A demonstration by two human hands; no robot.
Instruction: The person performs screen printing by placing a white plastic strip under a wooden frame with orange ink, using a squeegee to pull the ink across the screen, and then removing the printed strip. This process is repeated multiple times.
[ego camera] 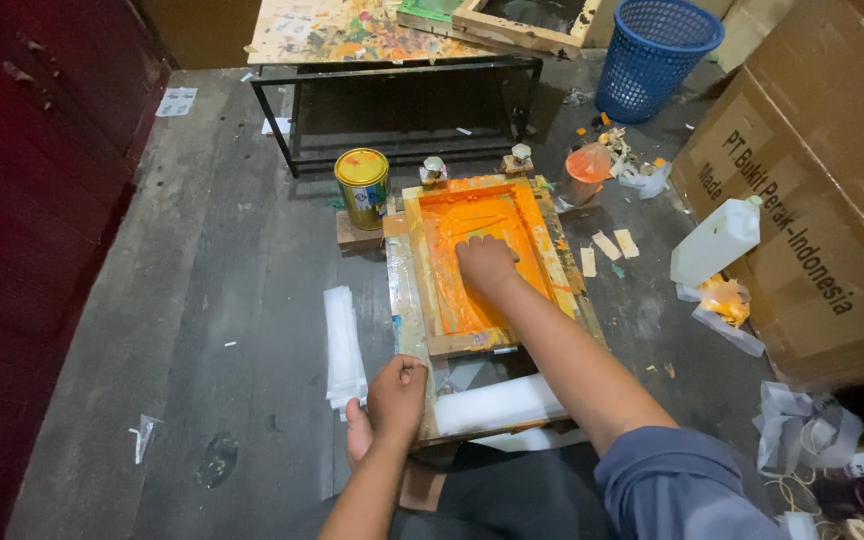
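Screen frame (482, 265): orange-inked, under right hand (485, 265), fingers closed on a squeegee.
Left hand (395, 398): at 7 o'clock, fingers gripping frame's near corner.

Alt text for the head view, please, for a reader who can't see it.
Seen from above, a person's right hand presses inside an orange-inked screen frame on the floor, while the left hand grips the frame's near corner. A paint can, white bags and a blue basket lie around.

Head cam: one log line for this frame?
right hand pressing in orange-inked screen frame | left hand gripping frame's near corner | yellow paint can beside frame
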